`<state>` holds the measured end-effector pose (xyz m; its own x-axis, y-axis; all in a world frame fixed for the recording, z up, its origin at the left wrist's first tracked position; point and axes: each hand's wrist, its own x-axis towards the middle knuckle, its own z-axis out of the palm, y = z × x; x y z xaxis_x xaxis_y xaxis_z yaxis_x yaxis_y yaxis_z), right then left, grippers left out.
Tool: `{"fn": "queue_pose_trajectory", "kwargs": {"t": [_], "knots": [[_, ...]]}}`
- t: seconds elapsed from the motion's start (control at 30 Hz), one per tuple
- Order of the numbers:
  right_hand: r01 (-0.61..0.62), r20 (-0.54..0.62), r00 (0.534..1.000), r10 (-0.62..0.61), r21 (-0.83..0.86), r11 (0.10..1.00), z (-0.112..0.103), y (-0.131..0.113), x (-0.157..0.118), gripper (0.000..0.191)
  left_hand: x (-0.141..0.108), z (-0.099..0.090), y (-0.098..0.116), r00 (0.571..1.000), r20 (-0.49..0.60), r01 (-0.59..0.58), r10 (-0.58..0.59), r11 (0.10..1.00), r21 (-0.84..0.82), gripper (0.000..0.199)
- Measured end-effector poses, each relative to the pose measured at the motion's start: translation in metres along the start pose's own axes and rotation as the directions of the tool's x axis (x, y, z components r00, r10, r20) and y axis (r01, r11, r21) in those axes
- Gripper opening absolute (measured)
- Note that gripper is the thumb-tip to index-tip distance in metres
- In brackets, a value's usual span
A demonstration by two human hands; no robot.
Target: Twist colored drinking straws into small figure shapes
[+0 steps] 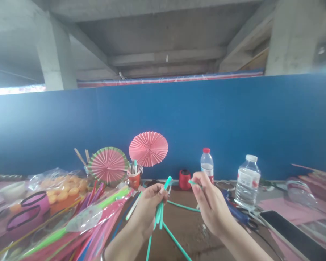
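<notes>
My left hand [152,206] is closed around a small bundle of teal strips [159,214], whose ends stick out above and below the fingers. To its right, my right hand [210,203] pinches a short teal end [191,182] between thumb and fingertips, apart from the bundle. Long teal strips run below the left hand, and another one [183,207] crosses the brown table [195,232] between the hands. Whether the pinched end joins that strip cannot be made out.
Bagged colourful strips [87,221] lie left. Pleated pink fans [148,149] stand behind, near a red cup [134,179]. A red round item [184,179], two bottles [247,183], a blue-handled tool [237,214] and a black phone [296,235] are further right.
</notes>
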<state>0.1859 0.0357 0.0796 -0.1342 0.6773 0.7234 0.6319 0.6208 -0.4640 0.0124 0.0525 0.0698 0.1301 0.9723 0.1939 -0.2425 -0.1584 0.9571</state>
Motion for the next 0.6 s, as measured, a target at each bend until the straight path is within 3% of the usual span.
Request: {"fn": "queue_pose_trajectory", "kwargs": {"t": [0.1, 0.27, 0.6], "knots": [[0.02, 0.01, 1.0, -0.02, 0.024, 1.0, 0.0, -0.003, 0.002, 0.019, 0.004, 0.019, 0.003, 0.999, -0.03, -0.023, 0.018, 0.986, -0.167, 0.018], [0.038, -0.035, 0.999, -0.033, 0.143, 0.989, 0.01, -0.009, 0.003, 0.01, -0.002, 0.043, 0.007, 1.0, -0.009, 0.007, -0.01, 0.966, -0.26, 0.014], [-0.236, 0.119, 0.972, 0.204, 0.436, 0.869, 0.007, -0.013, 0.005, 0.016, -0.008, 0.042, 0.003, 0.987, -0.046, -0.153, 0.155, 0.987, 0.054, 0.016]]}}
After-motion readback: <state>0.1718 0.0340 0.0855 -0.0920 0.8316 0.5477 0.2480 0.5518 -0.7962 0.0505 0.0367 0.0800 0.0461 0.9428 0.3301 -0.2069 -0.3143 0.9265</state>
